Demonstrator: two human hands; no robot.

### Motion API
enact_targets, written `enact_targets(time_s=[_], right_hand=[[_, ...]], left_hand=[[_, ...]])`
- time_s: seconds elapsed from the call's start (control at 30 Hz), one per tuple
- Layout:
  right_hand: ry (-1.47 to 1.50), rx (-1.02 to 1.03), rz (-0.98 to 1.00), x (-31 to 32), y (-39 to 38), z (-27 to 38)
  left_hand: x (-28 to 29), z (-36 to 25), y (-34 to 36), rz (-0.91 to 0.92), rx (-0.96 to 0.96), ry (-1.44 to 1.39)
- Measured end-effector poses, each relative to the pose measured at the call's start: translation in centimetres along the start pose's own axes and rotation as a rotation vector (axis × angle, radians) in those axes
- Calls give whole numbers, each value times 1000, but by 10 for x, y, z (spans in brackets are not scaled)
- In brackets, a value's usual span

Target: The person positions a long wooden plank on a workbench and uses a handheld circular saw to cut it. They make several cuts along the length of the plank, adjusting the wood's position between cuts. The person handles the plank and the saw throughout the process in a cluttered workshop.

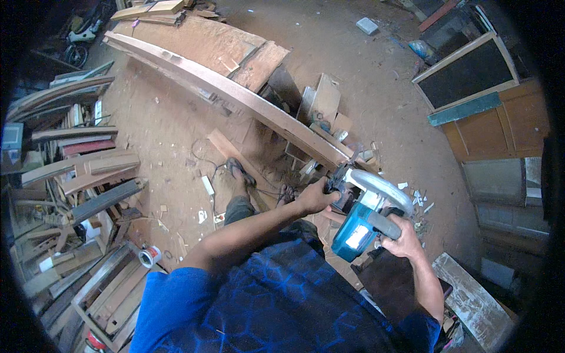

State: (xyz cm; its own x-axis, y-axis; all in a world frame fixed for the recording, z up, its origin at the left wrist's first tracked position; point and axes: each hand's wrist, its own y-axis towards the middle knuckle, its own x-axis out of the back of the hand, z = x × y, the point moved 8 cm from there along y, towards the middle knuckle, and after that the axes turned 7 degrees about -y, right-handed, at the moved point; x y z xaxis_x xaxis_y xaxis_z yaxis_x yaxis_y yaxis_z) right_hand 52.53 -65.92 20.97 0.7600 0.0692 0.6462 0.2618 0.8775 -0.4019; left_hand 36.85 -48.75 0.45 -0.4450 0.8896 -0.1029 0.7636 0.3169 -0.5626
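The blue patterned shirt (265,294) occupies the foreground. The right hand (403,235) is clamped around the rear handle (385,225) of the teal circular saw (356,232); the left hand (315,197), apart from it, is closed on the dark front section. The circular saw is located at the near end of the long wooden beam (235,94). The beam extends alongside the wooden desk (194,50), above the littered floor (388,88)

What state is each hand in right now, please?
Left hand: curled at the front of the circular saw; grip cannot be told.
Right hand: closed, holding the saw's grey handle.
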Motion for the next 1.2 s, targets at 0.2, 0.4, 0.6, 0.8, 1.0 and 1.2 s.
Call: enact_targets(time_s=[0.2,0.4,0.6,0.8,1.0,1.2], right_hand=[[45,39,-148,2,11,29],[-26,-98,-23,-8,29,43],[-36,-41,-50,-13,39,58],[-84,-75,-38,-22,58,79],[-41,-75,-12,-33,87,104],[-84,-1,-42,-42,105,118]], left_hand=[[14,-12,-8,-32,-29,2],[47,-24,-16,-96,-43,55],[64,-24,-18,-119,-70,10],[91,-26,-23,-136,-41,-6],[127,-22,-17,-138,-29,7],[152,-17,-13,-118,-69,-46]])
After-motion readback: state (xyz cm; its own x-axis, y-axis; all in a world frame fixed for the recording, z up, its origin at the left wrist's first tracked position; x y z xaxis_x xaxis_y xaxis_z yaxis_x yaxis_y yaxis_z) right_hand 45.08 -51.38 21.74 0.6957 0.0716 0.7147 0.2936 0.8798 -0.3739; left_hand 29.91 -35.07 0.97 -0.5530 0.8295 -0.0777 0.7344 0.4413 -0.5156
